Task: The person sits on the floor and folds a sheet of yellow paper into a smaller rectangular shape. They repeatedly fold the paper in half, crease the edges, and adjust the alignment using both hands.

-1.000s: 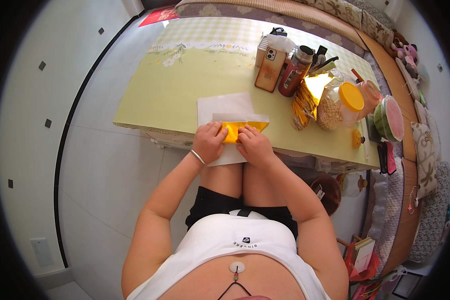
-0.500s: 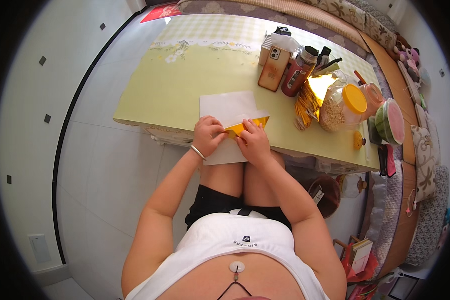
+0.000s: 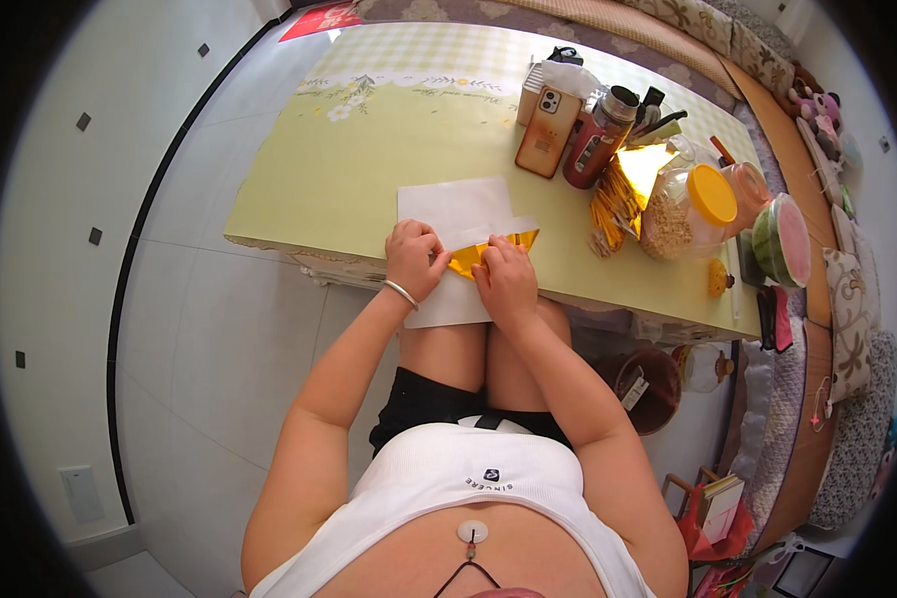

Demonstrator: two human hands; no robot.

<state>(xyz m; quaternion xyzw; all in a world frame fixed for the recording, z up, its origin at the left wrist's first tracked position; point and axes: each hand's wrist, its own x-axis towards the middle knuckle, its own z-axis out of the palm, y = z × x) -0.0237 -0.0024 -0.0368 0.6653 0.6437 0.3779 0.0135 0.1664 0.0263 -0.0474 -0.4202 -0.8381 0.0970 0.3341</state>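
Observation:
A folded piece of shiny gold foil paper (image 3: 464,261) lies over white paper (image 3: 448,203) at the table's near edge. My left hand (image 3: 415,261), with a silver bangle at the wrist, pinches the foil's left tip. From the right, my right hand (image 3: 507,284) presses its bent fingers on the foil's middle, partly hiding it. The foil's right end sticks out past those fingers, with a pale translucent corner above it. The white paper's lower part hangs over the edge above my lap.
On the table's right stand a phone (image 3: 548,133), a dark red flask (image 3: 600,140), a stack of gold foil strips (image 3: 618,204), a yellow-lidded jar of grains (image 3: 666,227) and a cut watermelon (image 3: 781,241). A bin (image 3: 658,394) sits below on the floor.
My right hand's fingers have curled in more and slid slightly down, and more gold surface shows between the hands. My left hand keeps its pinch at nearly the same spot.

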